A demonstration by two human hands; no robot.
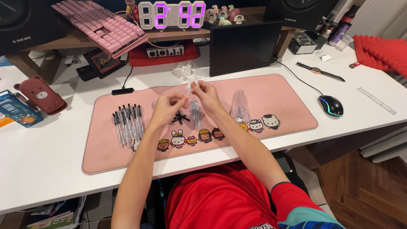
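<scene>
1. Red shirt (pixel 220 199) at the counter (pixel 42 161) edge; both forearms reach out over the pink mat (pixel 275 91).
2. On the mat: row of assembled pens (pixel 128 123) left, small black parts (pixel 181 118) and bundle of refills (pixel 196 112) centre, clear pen barrels (pixel 239 104) right.
3. Left hand (pixel 167 108): fingers pinched narrow on one end of a thin clear piece (pixel 189 86).
4. Right hand (pixel 206 95): fingers pinched on the same piece, raised above the mat; exact part too small to tell.
5. Further back: crumpled clear wrappers (pixel 183 69), black mouse (pixel 331 104) right, small monitor (pixel 244 46), pink keyboard (pixel 101 25), digital clock (pixel 171 15).
</scene>
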